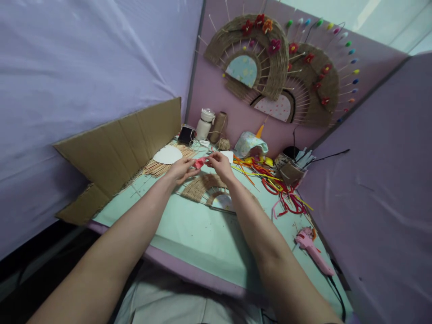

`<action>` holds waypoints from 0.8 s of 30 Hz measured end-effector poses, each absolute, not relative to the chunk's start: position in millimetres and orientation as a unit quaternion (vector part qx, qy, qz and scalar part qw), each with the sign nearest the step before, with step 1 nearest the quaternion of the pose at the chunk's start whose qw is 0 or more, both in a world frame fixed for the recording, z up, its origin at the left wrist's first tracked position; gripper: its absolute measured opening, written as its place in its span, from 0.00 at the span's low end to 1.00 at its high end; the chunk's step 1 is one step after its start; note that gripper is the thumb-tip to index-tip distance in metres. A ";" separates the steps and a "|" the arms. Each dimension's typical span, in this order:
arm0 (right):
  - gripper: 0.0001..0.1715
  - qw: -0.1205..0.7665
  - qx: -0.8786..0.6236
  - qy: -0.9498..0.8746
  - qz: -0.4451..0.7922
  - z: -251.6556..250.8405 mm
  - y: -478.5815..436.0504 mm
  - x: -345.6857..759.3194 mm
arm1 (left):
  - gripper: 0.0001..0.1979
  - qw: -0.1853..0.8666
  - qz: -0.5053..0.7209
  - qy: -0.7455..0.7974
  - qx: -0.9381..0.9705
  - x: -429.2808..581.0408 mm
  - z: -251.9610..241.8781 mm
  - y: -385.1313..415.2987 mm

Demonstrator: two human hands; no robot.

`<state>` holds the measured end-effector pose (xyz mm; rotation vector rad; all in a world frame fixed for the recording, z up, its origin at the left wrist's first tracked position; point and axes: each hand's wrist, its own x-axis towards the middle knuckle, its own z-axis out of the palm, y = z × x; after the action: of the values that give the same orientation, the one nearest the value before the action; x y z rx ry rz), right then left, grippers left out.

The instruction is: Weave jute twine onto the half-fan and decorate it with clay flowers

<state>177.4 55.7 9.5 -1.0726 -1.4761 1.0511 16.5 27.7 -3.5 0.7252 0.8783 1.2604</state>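
Both my hands meet over the pale green mat (189, 229), pinching a small red strip (200, 163) between them. My left hand (182, 170) grips its left end with closed fingers. My right hand (220, 164) pinches the right end. Just below the hands lies a half-round piece wound with jute twine (202, 186) on thin sticks, flat on the mat.
A cardboard sheet (118, 148) stands along the left. Sticks (162, 166), a white half-disc (168, 155), a twine spool (218, 127) and a white bottle (204, 123) sit behind. Coloured strips (276, 184) lie right; a pink glue gun (312, 249) lies near the front right. Finished fans (270, 63) hang on the wall.
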 end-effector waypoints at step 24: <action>0.09 0.489 -0.479 -0.695 0.219 38.5 27.5 209.6 | 0.11 0.558 0.565 0.282 0.539 26.2 9.3 4.4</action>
<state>209.6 27.5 38.5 -1.1637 -1.6891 0.5332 26.2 4.4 9.3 1.2712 0.6643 1.3325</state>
